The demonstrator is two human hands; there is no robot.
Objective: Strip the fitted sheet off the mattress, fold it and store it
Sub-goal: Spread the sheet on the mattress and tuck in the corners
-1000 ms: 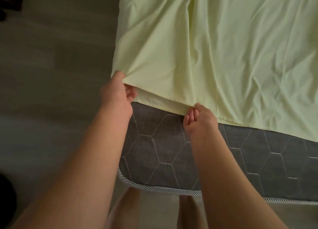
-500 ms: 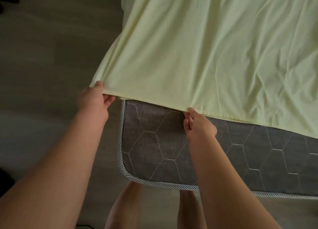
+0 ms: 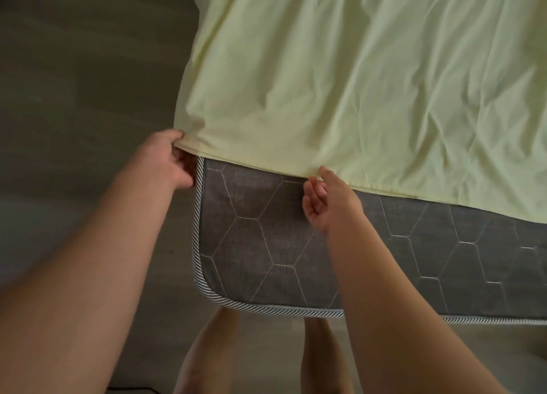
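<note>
Grey hexagon-quilted mattress (image 3: 266, 231) lies bare below the grip — left hand (image 3: 168, 160) pinches the pale-yellow fitted sheet (image 3: 355, 97) by its corner, right hand (image 3: 331, 204) slack and empty beside it — better to pinch the hem there too, then pull evenly.

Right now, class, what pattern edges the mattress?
Grey-and-white stripes on the mattress piping, head view.

Much of mattress (image 3: 266, 231) under sheet (image 3: 355, 83)
</note>
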